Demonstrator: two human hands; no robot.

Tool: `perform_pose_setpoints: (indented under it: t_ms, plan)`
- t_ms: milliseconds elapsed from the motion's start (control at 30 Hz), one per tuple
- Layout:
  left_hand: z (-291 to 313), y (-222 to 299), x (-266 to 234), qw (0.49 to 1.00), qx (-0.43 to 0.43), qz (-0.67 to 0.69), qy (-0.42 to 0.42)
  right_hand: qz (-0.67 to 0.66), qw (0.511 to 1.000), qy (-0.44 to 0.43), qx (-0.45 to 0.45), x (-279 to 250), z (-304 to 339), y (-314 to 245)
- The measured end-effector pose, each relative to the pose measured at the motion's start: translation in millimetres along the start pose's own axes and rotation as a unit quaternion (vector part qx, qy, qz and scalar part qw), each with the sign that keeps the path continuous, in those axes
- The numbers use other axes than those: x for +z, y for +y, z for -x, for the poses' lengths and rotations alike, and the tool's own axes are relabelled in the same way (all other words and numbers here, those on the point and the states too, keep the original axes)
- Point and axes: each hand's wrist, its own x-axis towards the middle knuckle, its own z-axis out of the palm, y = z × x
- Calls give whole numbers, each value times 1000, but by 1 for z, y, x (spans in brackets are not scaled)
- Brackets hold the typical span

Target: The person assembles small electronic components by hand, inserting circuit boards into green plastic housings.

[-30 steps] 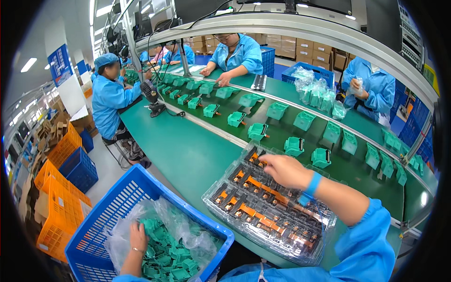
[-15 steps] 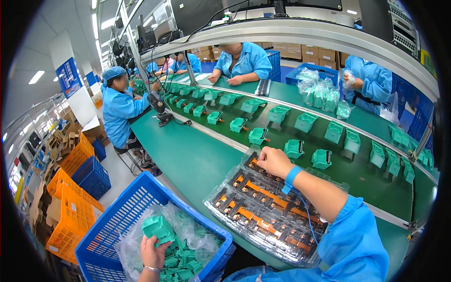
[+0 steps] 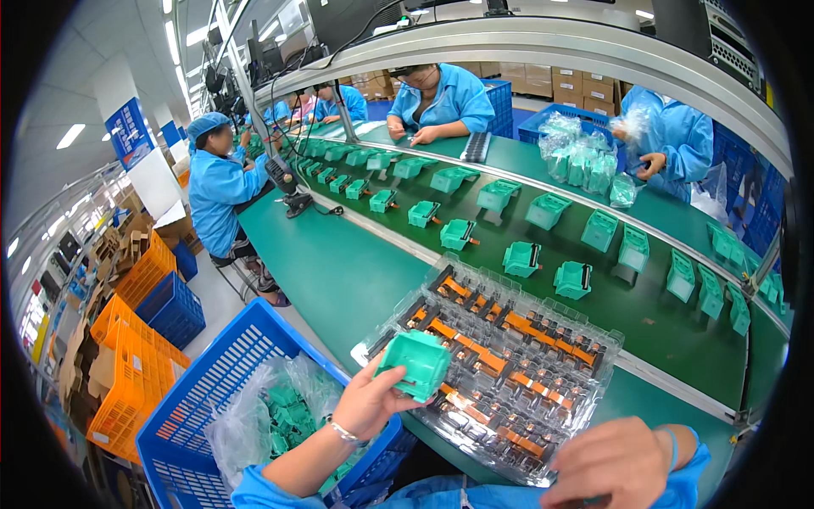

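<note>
My left hand [image 3: 380, 395] is closed on a green plastic housing [image 3: 417, 363], a hollow box-like piece, held above the near left part of the tray. Beneath it lies a clear plastic tray [image 3: 606, 343] with rows of black, orange and copper-coloured parts [image 3: 543, 335]. My right hand [image 3: 612, 465], smeared by motion, is low at the tray's near right corner. Its fingers bend downward, and whatever they may hold is hidden. A blue crate [image 3: 191, 386] at my left holds more green housings [image 3: 292, 416] in a clear bag.
Rows of green housings [image 3: 521, 259] stand on the dark green conveyor [image 3: 475, 284] beyond the tray. Across it, co-workers [image 3: 445, 102] sit or stand, one handling bagged housings [image 3: 585, 165]. Another worker [image 3: 222, 191] sits at the left. A metal frame [image 3: 543, 55] spans above. Orange crates [image 3: 127, 382] stand far left.
My left hand has lifted the green housing from over the crate to above the tray. My right hand has left the tray's far edge and come back toward me. The conveyor housings have shifted slightly left.
</note>
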Motion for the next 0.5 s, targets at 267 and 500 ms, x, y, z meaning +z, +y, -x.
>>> perform_pose_setpoints:
  t_ms: [267, 500]
  plan:
    - [-24, -32, 15, 999, 19, -48, 5, -65, 997, 51, 2, -2, 28, -7]
    - [-21, -34, 27, 1000, 12, -12, -7, -62, 994, 84, 11, -3, 35, -12]
